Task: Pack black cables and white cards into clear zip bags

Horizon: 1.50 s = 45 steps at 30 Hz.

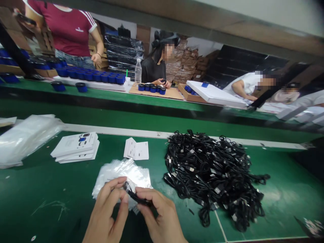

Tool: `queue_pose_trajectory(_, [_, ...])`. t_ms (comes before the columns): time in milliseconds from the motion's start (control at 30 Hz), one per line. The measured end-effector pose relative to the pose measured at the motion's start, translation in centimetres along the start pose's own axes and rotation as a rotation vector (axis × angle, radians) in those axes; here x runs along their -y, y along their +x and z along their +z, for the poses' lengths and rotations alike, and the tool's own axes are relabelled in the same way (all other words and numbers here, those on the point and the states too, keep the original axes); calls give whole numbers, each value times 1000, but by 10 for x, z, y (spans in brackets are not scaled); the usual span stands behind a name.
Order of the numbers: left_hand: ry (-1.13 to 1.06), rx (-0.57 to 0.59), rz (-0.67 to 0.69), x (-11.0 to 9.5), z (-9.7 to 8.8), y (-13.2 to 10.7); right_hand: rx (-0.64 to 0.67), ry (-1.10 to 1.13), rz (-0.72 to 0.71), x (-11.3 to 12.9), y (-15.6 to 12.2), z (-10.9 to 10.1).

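In the lower middle of the head view, a bundled black USB cable (138,198) is pinched between the thumb and fingers of my right hand (162,212). My left hand (107,209) is beside the cable's far end, its fingers curled on what looks like the edge of a clear plastic bag; the fingers partly hide this. Under both hands lies a loose stack of clear plastic bags (106,175). Immediately to the right spreads a large tangled heap of black USB cables (205,168) with silvery plugs.
A stack of printed leaflets (76,146), a folded leaflet (141,151) and a pile of larger plastic sleeves (27,138) lie on the green table (76,195). Behind, a raised shelf (106,98) carries blue-and-black round items (88,76) and a bottle (138,71). Several people are beyond it.
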<state>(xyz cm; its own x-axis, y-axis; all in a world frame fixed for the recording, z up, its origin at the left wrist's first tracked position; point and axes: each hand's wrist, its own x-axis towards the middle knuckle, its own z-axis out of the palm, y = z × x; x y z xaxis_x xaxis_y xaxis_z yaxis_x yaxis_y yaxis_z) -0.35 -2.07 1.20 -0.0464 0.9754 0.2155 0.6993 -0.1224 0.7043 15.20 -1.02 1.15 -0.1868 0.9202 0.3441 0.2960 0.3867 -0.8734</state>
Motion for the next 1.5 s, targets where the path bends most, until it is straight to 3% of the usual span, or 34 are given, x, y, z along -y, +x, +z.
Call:
queue_pose_trajectory(133, [-65, -16, 10, -7, 3, -2, -140, -160, -71, -2, 1, 4])
queue_pose_trajectory(267, [-74, -18, 12, -5, 2, -3, -98, -36, -68, -3, 0, 0])
queue_pose_trajectory(433, [-59, -6, 46, 2, 0, -1, -85, -11, -177, -2, 0, -12])
queue_pose_trajectory(600, [-79, -63, 50, -5, 2, -3, -163, -94, -179, -4, -3, 2])
queue_pose_trajectory(733, [-61, -61, 93, -11, 7, -9, -133, -315, -123, -1, -4, 14])
queue_pose_trajectory(900, [-49, -60, 118, -10, 7, -13, 33, -182, -12, 5, -1, 11])
queue_pose_trajectory(967, [-50, -65, 123, -12, 7, -14, -21, -190, 53, 4, 0, 10])
queue_pose_trajectory(1067, [-65, -79, 136, -14, 7, -13, -131, -72, 268, 1, 3, 11])
queue_pose_trajectory(1167, [-31, -47, 196, -8, 2, -10, 61, 171, 426, 0, 6, 10])
queue_pose_trajectory(1267, [63, 68, 254, 5, -10, -2, 203, 212, 421, 4, 8, 3])
queue_pose_trajectory(1300, [77, 116, 238, 7, -15, 1, 222, 199, 405, 6, 9, 1])
queue_pose_trajectory(1367, [52, 199, 40, 7, -24, 8, 273, 197, 378, 8, 10, -4])
queue_pose_trajectory(1433, [-72, 324, -168, 1, -29, 13, 284, 238, 378, 10, 11, -8])
queue_pose_trajectory(1500, [-215, 386, -293, -7, -31, 17, 242, 320, 415, 10, 12, -10])
